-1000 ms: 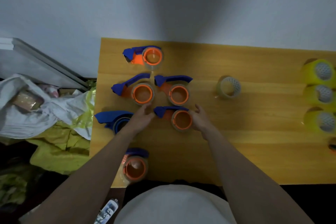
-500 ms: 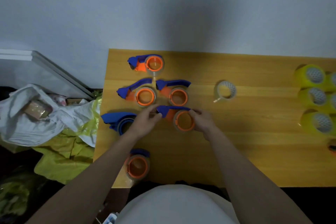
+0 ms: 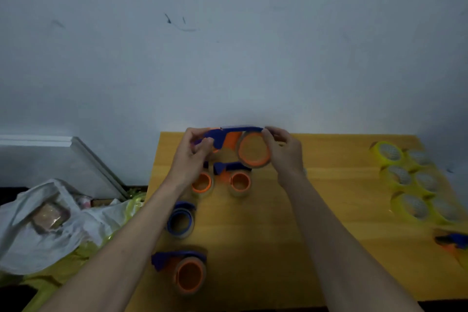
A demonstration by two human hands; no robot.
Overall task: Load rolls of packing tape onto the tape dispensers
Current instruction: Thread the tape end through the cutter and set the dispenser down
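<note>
Left hand [image 3: 193, 153] fingers curl round the blue handle end of a dispenser [image 3: 234, 143]; right hand [image 3: 283, 151] fingers wrap its orange roll end. Dispenser held up off the surface [image 3: 316, 223], between both hands. Below it, more dispensers [image 3: 239, 180] lie on the surface; yellow tape rolls [image 3: 407, 182] sit far right.

Blue-and-orange tape dispenser [image 3: 234, 143]; yellow tape rolls [image 3: 415, 185]
</note>
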